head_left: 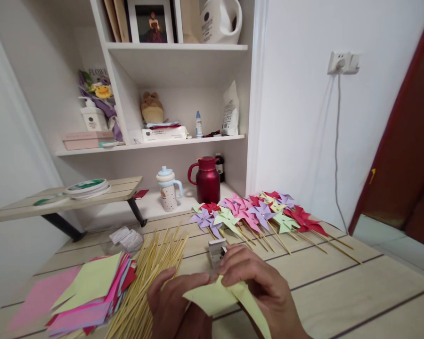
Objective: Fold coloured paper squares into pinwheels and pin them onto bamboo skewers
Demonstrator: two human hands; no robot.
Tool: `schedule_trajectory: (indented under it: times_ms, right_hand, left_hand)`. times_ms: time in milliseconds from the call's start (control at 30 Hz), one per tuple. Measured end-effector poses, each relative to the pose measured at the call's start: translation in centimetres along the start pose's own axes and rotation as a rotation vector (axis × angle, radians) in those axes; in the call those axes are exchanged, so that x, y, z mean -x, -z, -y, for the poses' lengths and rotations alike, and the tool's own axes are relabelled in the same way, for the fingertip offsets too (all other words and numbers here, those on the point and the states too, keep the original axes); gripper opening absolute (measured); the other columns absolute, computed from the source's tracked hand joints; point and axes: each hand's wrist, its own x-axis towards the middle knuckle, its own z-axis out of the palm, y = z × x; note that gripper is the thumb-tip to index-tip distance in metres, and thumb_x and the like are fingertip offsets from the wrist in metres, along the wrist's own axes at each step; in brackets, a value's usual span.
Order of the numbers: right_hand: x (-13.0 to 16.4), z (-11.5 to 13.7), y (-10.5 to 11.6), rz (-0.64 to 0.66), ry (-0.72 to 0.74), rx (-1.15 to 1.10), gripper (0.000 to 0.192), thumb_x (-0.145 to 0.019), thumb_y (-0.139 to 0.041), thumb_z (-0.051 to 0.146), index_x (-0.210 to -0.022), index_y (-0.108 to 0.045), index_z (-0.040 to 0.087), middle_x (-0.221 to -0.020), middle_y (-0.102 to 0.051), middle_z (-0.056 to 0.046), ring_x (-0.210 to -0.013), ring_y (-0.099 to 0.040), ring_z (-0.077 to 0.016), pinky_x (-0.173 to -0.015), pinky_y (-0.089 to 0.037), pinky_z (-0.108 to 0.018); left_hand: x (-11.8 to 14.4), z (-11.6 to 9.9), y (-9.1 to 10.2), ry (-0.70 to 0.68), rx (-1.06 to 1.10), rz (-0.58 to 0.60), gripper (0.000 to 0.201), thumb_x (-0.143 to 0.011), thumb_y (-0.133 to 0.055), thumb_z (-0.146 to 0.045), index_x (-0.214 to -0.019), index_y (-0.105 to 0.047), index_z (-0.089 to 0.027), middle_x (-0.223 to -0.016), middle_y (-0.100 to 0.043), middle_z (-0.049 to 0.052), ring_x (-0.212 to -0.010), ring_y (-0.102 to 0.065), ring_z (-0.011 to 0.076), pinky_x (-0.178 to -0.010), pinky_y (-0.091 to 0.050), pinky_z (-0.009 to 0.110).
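A pale yellow paper pinwheel (215, 296), partly folded, is held between both hands low in the view. My left hand (176, 301) pinches its left side, with the fingertips near the paper's middle. My right hand (261, 282) grips the folded blades from the right, thumb and fingers closed on the paper. Just beyond the fingers lies a small open box (216, 249) with dark bits inside, partly covered by my right hand. Wooden sticks (159, 263) lie in a loose heap beside my left hand. Cut paper sheets (92, 282) in several colours are stacked farther left.
Finished pinwheels (250, 212) on sticks lie across the table's back right. A red thermos jug (208, 181) and a sippy cup (168, 190) stand behind. At left is a small raised table (127, 188) with round lids (88, 188). White shelves (176, 47) rise at the back.
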Motion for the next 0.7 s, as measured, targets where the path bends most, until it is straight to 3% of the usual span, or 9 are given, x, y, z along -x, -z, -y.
schedule_trajectory:
  times_ms: [100, 300, 367, 533, 700]
  right_hand:
    - [-0.1, 0.2, 0.1, -0.004, -0.015, -0.003, 0.009, -0.088, -0.067, 0.036, -0.086, -0.072, 0.029, -0.075, -0.068, -0.002, -0.076, -0.063, -0.0197, -0.080, -0.047, -0.037]
    - [-0.4, 0.5, 0.3, 0.002, -0.067, 0.031, 0.010, -0.087, -0.068, 0.031, -0.080, -0.073, 0.027, -0.071, -0.068, -0.001, -0.071, -0.063, -0.0187, -0.090, -0.044, -0.040]
    - [-0.4, 0.4, 0.2, -0.035, -0.175, 0.010, 0.009, -0.082, -0.072, 0.031, -0.076, -0.072, 0.025, -0.072, -0.067, -0.002, -0.073, -0.062, -0.0200, -0.083, -0.046, -0.038]
    - [0.1, -0.8, -0.4, -0.129, -0.617, -0.050, 0.013, -0.070, -0.079, 0.025, -0.074, -0.067, 0.021, -0.075, -0.064, -0.001, -0.074, -0.058, -0.0189, -0.065, -0.045, -0.028]
    - [0.6, -1.7, -0.4, -0.127, -0.597, -0.085, 0.011, -0.072, -0.075, 0.019, -0.076, -0.065, 0.022, -0.076, -0.063, 0.000, -0.075, -0.057, -0.0181, -0.069, -0.045, -0.029]
  left_hand:
    - [0.1, 0.2, 0.2, -0.036, 0.006, 0.022, 0.026, -0.070, -0.060, 0.002, -0.079, -0.067, -0.022, -0.080, -0.073, 0.001, -0.075, -0.067, 0.0149, -0.085, -0.044, 0.037]
    - [-0.1, 0.3, 0.1, 0.019, 0.043, 0.068, 0.028, -0.073, -0.058, 0.002, -0.083, -0.068, -0.022, -0.084, -0.072, 0.000, -0.078, -0.066, 0.0144, -0.090, -0.043, 0.035]
    - [-0.1, 0.2, -0.3, 0.110, 0.031, 0.105, 0.023, -0.076, -0.059, -0.004, -0.083, -0.069, -0.024, -0.085, -0.071, 0.000, -0.080, -0.066, 0.0152, -0.085, -0.046, 0.031]
    - [0.2, -0.3, -1.8, 0.504, 0.077, 0.096, 0.006, -0.080, -0.068, -0.022, -0.077, -0.072, -0.025, -0.083, -0.070, 0.000, -0.079, -0.067, 0.0174, -0.069, -0.051, 0.027]
    - [0.7, -0.4, -2.3, 0.658, 0.178, 0.068, 0.003, -0.078, -0.070, -0.023, -0.077, -0.073, -0.024, -0.086, -0.070, 0.001, -0.081, -0.067, 0.0170, -0.073, -0.052, 0.026]
